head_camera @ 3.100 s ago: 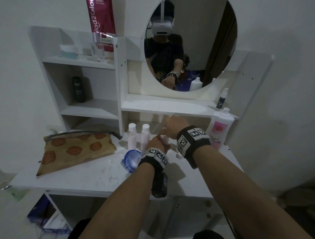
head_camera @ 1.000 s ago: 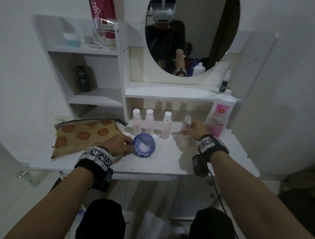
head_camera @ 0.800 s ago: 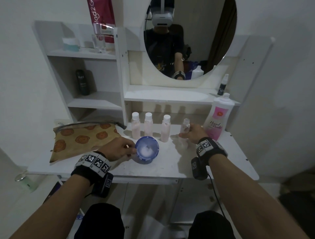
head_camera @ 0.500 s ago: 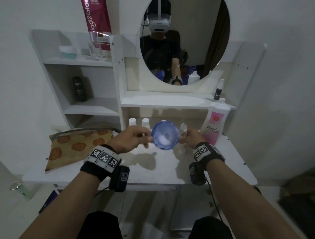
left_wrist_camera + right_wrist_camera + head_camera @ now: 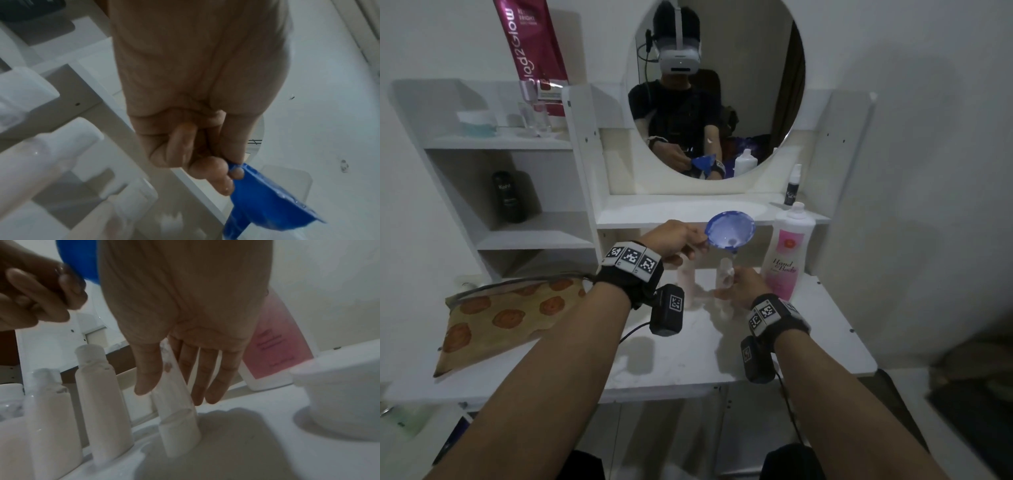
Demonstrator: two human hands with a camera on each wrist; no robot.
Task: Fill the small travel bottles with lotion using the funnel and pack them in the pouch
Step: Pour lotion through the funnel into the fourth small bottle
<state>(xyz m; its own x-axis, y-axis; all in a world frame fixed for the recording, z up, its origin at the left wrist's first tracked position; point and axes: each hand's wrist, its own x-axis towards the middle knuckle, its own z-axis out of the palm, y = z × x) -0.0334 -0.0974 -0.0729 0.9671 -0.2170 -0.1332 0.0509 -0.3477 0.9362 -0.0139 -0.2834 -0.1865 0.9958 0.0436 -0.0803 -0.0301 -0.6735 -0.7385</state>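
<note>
My left hand (image 5: 697, 241) pinches the rim of the blue funnel (image 5: 729, 233) and holds it in the air, lotion smeared inside it. Its spout hangs just above the neck of a small clear travel bottle (image 5: 724, 275). My right hand (image 5: 729, 286) holds that bottle on the table between thumb and fingers (image 5: 213, 382); the bottle (image 5: 176, 410) leans slightly. The left wrist view has my fingers (image 5: 211, 170) curled on the funnel (image 5: 267, 203) edge. Capped, filled bottles (image 5: 102, 394) stand in a row to the left. The patterned pouch (image 5: 506, 318) lies at the table's left.
The large pink lotion bottle (image 5: 787, 253) stands right of my right hand. A white round object (image 5: 339, 394) sits close to my right wrist. Shelves hold a black bottle (image 5: 508, 197), a small spray bottle (image 5: 792, 186) and a magenta tube (image 5: 530, 44). The white tabletop (image 5: 688, 359) shows bare in front.
My left hand lifted the funnel off the table and carried it up and right, over the small bottle. My right hand stayed on that bottle.
</note>
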